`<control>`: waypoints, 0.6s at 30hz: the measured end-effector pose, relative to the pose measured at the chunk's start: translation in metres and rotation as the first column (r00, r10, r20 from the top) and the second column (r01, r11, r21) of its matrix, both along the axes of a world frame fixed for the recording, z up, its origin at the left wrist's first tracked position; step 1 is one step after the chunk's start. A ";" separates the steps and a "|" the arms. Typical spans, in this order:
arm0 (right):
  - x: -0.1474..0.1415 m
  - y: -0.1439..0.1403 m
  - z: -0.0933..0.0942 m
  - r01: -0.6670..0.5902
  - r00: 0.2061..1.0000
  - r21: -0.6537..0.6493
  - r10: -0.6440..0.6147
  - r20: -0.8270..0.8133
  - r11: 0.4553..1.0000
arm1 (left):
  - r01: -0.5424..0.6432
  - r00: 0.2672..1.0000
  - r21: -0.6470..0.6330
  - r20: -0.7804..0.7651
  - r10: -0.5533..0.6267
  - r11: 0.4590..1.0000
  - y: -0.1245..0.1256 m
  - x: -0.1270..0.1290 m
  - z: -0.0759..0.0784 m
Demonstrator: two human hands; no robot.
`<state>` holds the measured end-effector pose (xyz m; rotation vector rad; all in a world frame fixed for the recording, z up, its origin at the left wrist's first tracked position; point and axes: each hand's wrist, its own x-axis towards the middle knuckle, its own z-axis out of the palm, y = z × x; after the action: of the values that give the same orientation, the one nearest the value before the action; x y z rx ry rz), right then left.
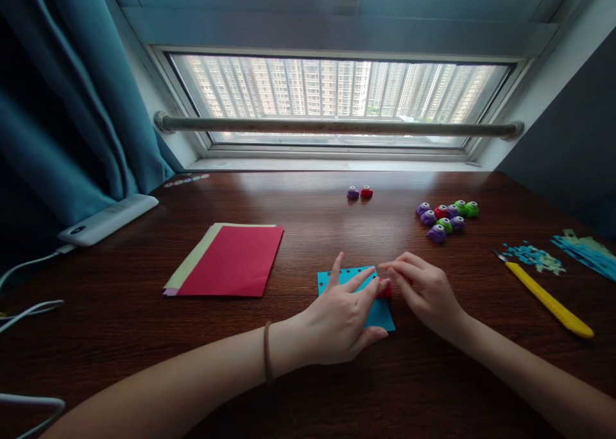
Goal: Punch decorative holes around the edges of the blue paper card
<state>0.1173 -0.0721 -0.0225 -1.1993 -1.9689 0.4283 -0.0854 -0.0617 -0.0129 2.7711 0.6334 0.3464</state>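
While the left hand (344, 317) lies flat with fingers spread, pinning the blue paper (380, 310) to the table (308, 227) at lower centre, the right hand (423, 291) pinches a small red punch (385, 290) at the sheet's right edge. The step looks like punching shapes along the border; the next press calls for a steady sheet. Small holes dot the sheet's top edge. More punches (447, 217) sit at upper right.

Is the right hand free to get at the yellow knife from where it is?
Probably yes: the yellow knife lies on bare table beside the right hand, nothing between, though its fingers are busy with a red punch.
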 end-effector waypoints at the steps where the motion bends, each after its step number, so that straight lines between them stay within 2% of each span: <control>1: -0.004 0.010 0.003 0.103 0.995 0.055 -0.102 -0.023 0.993 | -0.006 1.000 0.004 0.006 0.006 1.000 0.000 0.001 0.001; 3: -0.017 0.032 0.007 0.294 0.955 0.168 -0.297 -0.003 0.941 | -0.014 1.000 0.013 0.017 0.013 1.000 -0.001 0.001 0.001; 5: -0.034 0.050 0.009 0.428 0.868 0.248 -0.471 0.154 0.869 | -0.024 0.999 0.027 0.021 0.023 0.999 -0.001 0.002 0.001; 7: -0.048 0.060 0.009 0.494 0.761 0.294 -0.570 0.309 0.818 | -0.046 0.999 0.043 0.022 0.045 0.998 -0.002 0.002 0.000; 10: -0.058 0.058 0.005 0.515 0.680 0.321 -0.607 0.411 0.795 | -0.057 0.998 0.056 0.024 0.056 0.997 -0.003 0.002 -0.002; 18: -0.051 0.043 -0.003 0.532 0.652 0.277 -0.596 0.468 0.800 | -0.040 0.999 0.082 0.030 0.037 0.996 -0.004 0.001 -0.004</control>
<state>0.0665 -0.0288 -0.0251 -1.9196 -1.8641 -0.3970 -0.0840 -0.0654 -0.0168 2.8302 0.6810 0.4284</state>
